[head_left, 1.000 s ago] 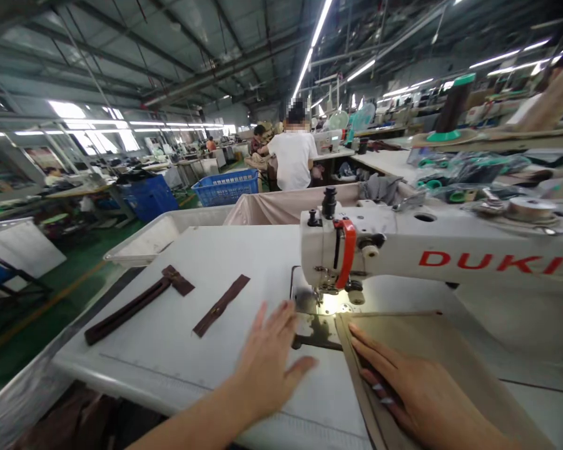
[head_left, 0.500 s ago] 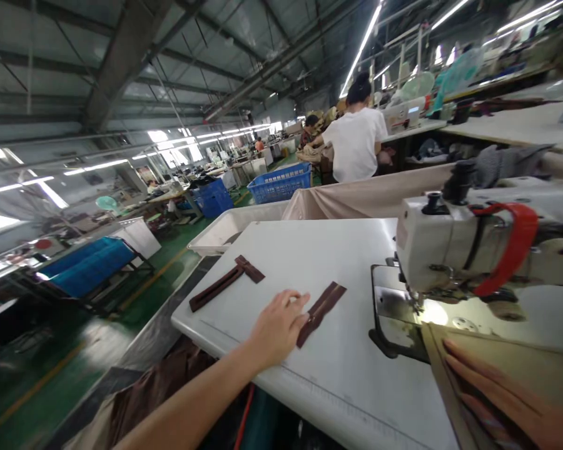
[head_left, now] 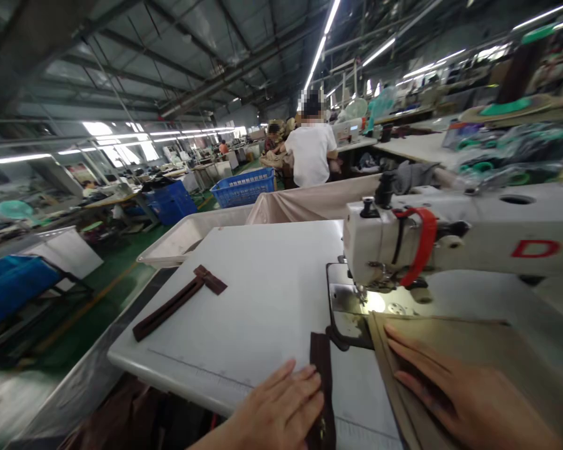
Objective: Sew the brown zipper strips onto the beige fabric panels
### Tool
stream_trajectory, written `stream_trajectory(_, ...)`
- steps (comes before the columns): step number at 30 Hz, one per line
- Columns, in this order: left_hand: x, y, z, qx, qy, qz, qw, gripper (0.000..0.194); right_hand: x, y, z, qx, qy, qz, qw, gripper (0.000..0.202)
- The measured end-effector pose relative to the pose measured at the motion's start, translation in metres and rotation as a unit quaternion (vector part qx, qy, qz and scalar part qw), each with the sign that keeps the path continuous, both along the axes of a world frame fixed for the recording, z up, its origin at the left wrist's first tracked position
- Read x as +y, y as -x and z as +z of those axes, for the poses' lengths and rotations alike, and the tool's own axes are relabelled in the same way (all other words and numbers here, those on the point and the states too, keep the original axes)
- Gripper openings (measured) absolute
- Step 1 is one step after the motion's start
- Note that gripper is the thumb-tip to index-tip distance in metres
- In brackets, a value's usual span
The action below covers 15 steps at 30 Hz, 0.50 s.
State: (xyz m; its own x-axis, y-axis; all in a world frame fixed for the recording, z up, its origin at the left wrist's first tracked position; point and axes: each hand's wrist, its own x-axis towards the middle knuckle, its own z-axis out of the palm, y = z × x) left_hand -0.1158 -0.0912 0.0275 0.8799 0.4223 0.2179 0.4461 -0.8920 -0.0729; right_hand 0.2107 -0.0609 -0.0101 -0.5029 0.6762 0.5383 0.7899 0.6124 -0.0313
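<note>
Your left hand (head_left: pixel 279 406) is at the near edge of the white table (head_left: pixel 258 287), and the dark brown zipper strip (head_left: pixel 321 359) lies just under its fingertips. The strip runs away from you, its far end short of the dark-edged metal plate (head_left: pixel 349 315) below the needle. It sits between your two hands, closer to the left one and apart from the tan cloth (head_left: pixel 455 328). A small shiny bit shows on its near part, beside your left fingers.

Your left hand is spread flat, palm down, fingers straight and close together, their tips resting over the strip's left edge without curling round it; your thumb is hidden. Your left forearm comes in from the bottom edge.

Your right hand (head_left: pixel 464 394) lies open on the tan cloth, fingers pointing forward and left toward the needle, with a gap between the upper finger and the one below. It presses on the cloth and is not closed round anything. The cloth's folded left edge reaches up to the plate, under the lit head of the sewing machine (head_left: pixel 473 244).

Well to the left, a second brown strip (head_left: pixel 169 309) lies slantwise, with a shorter brown piece (head_left: pixel 213 282) across its far end.
</note>
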Motion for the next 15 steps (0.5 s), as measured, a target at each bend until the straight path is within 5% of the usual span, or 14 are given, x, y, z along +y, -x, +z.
stream_trajectory(5,0.015,-0.016,-0.010,-0.081,-0.017,0.023,0.996,0.032,-0.004,0.005,0.012,-0.022,0.009,-0.014,1.000,0.041)
stream_trajectory(9,0.027,-0.028,-0.002,-0.072,-0.074,0.043,0.994,0.031,-0.002,0.001,0.010,-0.020,0.022,0.012,0.999,0.039)
stream_trajectory(15,0.057,-0.064,0.012,-0.245,-0.056,0.058,0.966,0.024,0.003,0.008,0.017,0.008,0.005,0.026,1.000,0.035)
